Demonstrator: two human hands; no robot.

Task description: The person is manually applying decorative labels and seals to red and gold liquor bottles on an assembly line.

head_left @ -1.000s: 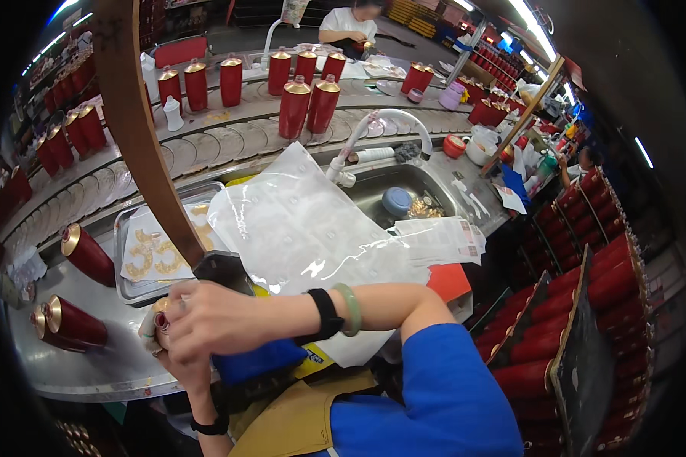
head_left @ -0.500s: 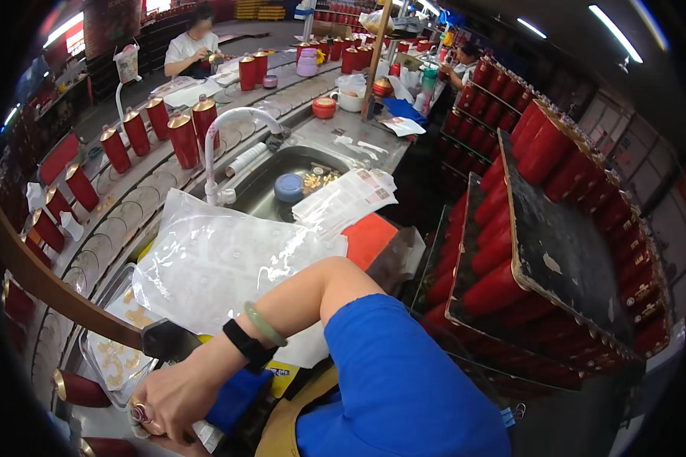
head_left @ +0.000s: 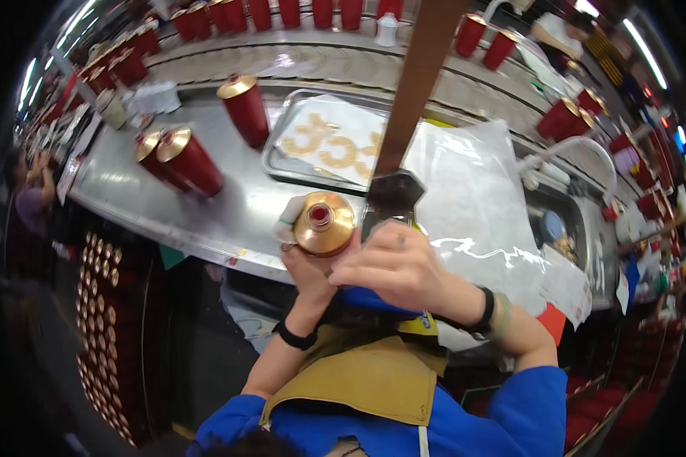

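My left hand point(head_left: 310, 276) is wrapped around a red bottle point(head_left: 329, 234) with a gold shoulder and an uncapped round mouth facing up. White-looking wrap shows at the fingers of this hand. Close beside the bottle, my right hand point(head_left: 395, 266) is closed with its fingers curled together; whatever they may pinch is hidden. Beyond the hands lies a metal tray point(head_left: 274, 156) lined with white sheet, with tan curved pieces point(head_left: 338, 152) on it. A single red bottle point(head_left: 245, 114) stands left of the tray, and two more red bottles point(head_left: 192, 164) stand farther left.
A brown post point(head_left: 415, 91) with a dark bracket point(head_left: 395, 199) rises just beyond my right hand. Clear plastic sheeting point(head_left: 472, 198) covers the counter to the right, beside a sink point(head_left: 579, 209) with a white faucet point(head_left: 598, 148). A conveyor point(head_left: 328, 47) carries red bottles along the back.
My view has swung left from the sink to the counter before me. Both hands and the held bottle now show; earlier only my right hand was plain, low at the left.
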